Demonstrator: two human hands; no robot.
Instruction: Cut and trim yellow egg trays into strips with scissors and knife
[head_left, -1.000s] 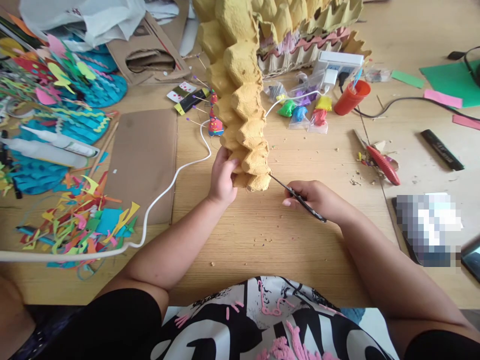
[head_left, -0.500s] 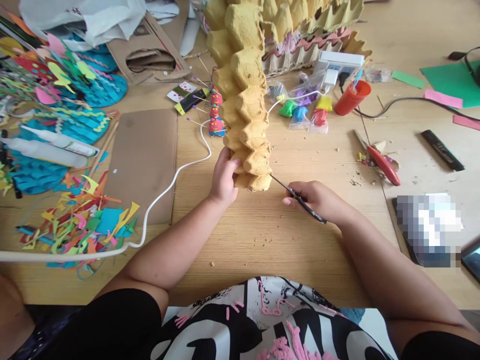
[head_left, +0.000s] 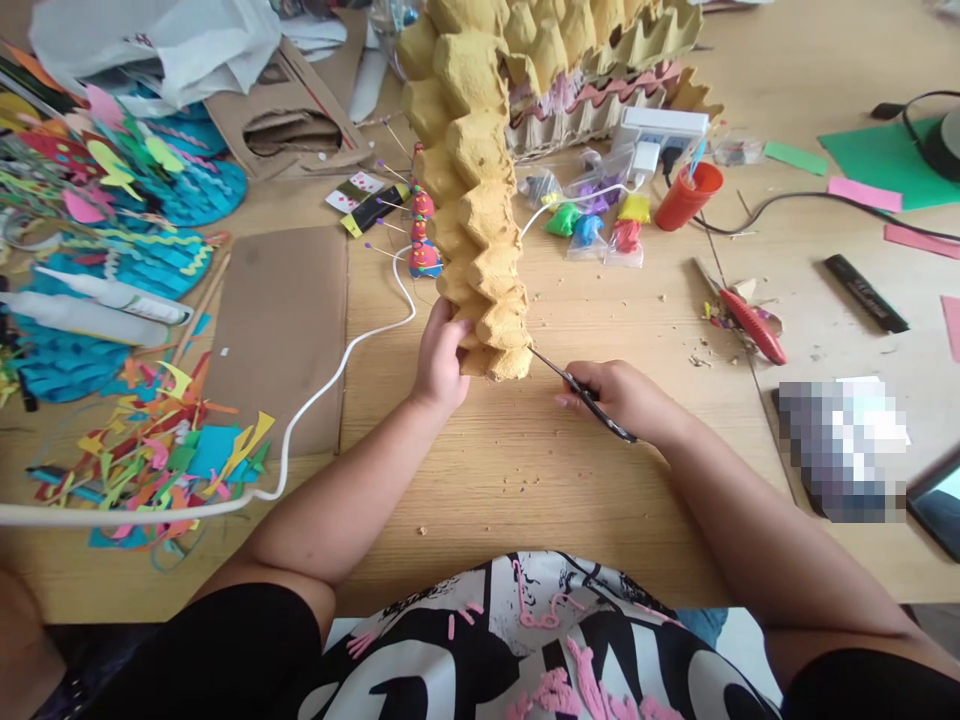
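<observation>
A long strip of yellow egg carton [head_left: 487, 215] stands tilted before me, its near end low over the table. My left hand [head_left: 441, 360] grips that end from the left, thumb on the front cups and fingers hidden behind. Dark-handled scissors [head_left: 589, 398] are in my right hand [head_left: 619, 395], fingers wrapped round the handles. The tips of the blades touch the carton's right edge near its bottom cup. Just behind the carton on the left is a small red and blue clay figure [head_left: 424, 235] with purple-tipped sticks.
Paper scraps [head_left: 165, 450] and a cardboard sheet [head_left: 277, 340] lie left. A white cable [head_left: 330, 385] crosses the table. Behind are bagged clay pieces [head_left: 589, 230], a red cup [head_left: 688, 195] and stacked egg cartons [head_left: 585, 115]. A red-handled cutter [head_left: 754, 325] lies right.
The whole view has shifted slightly, so things on the table appear a little further left. Both hands keep their grips, and the scissors stay at the carton's right edge.
</observation>
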